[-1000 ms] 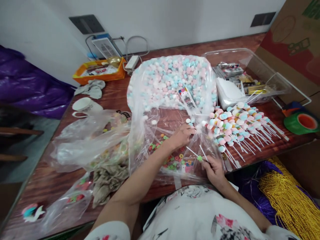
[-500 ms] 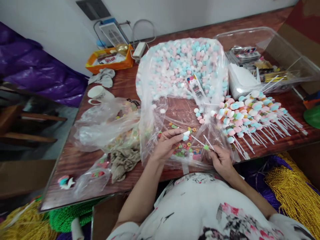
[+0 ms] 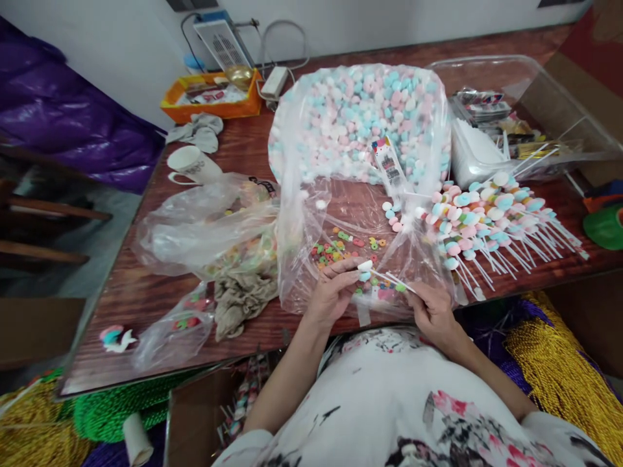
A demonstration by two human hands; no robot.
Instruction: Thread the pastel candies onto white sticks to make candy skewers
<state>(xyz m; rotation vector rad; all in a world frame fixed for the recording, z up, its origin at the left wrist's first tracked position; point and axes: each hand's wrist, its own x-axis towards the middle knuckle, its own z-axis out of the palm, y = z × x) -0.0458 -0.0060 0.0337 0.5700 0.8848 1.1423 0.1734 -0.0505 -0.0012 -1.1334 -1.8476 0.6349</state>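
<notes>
Wooden table (image 3: 146,285) | clear bag (image 3: 357,117): pastel candies | left hand (image 3: 335,292) pinches candies (image 3: 364,269) | right hand (image 3: 435,314) grips stick (image 3: 389,280)

Table (image 3: 146,285): dark wood, glossy varnish. Bags (image 3: 204,224): thin clear plastic, crinkly, shiny. Sweets (image 3: 355,110) look matt, chalky pastel. Sticks (image 3: 487,269): smooth white plastic. Mug (image 3: 192,167): glazed ceramic. Rag (image 3: 241,301): rough beige cloth. Box (image 3: 559,104): clear hard plastic. Tray (image 3: 214,104): orange plastic.
</notes>
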